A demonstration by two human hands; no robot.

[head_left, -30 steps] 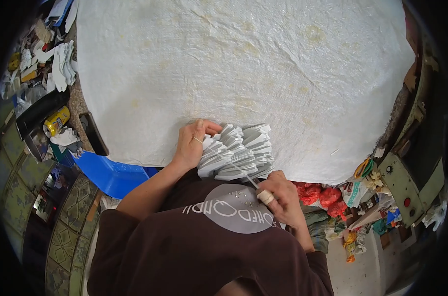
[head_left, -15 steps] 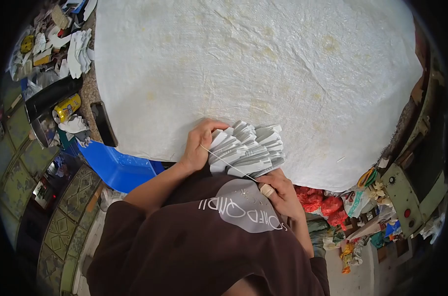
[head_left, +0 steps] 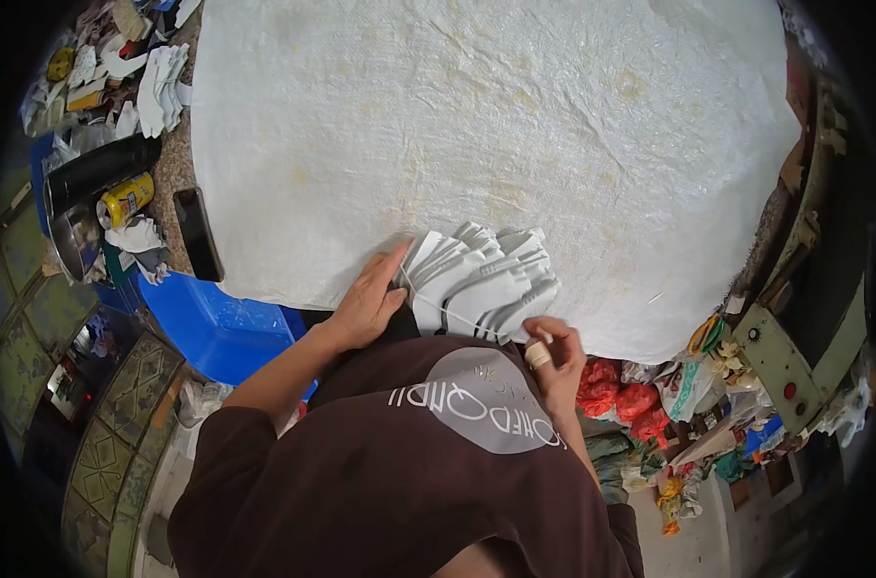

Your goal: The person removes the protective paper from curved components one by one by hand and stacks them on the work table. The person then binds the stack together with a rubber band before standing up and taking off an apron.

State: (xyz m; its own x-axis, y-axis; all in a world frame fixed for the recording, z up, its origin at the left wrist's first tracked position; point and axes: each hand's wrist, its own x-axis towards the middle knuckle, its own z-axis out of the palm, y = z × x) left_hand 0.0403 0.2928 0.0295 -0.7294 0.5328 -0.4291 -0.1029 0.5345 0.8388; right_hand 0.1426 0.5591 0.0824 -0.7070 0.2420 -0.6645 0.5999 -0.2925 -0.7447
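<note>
A bundle of white, wavy-edged flat pieces point(head_left: 486, 279) lies at the near edge of the white sheet, close to my body. A thin pale band point(head_left: 448, 308) runs slantwise across its near side. My left hand point(head_left: 369, 301) rests at the bundle's left side, fingers stretched out and fingertips at its edge. Near the bundle's lower right corner is my right hand point(head_left: 557, 361), its fingers loosely bent and apart, with a beige wrap point(head_left: 537, 354) round one finger. What the pieces are made of I cannot tell.
The white woven sheet point(head_left: 380, 125) covers the table. Along the left edge lie a phone point(head_left: 198, 234), a yellow can point(head_left: 126, 199) and more white pieces point(head_left: 159, 91). A blue bin point(head_left: 221, 328) stands below left. Red plastic bags point(head_left: 621, 395) and a green machine point(head_left: 785, 371) are at the right.
The band, stretched between both hands before, now lies against the bundle. My left fingers have straightened and loosened from the bundle; my right hand has drawn slightly right. The view has shifted a little.
</note>
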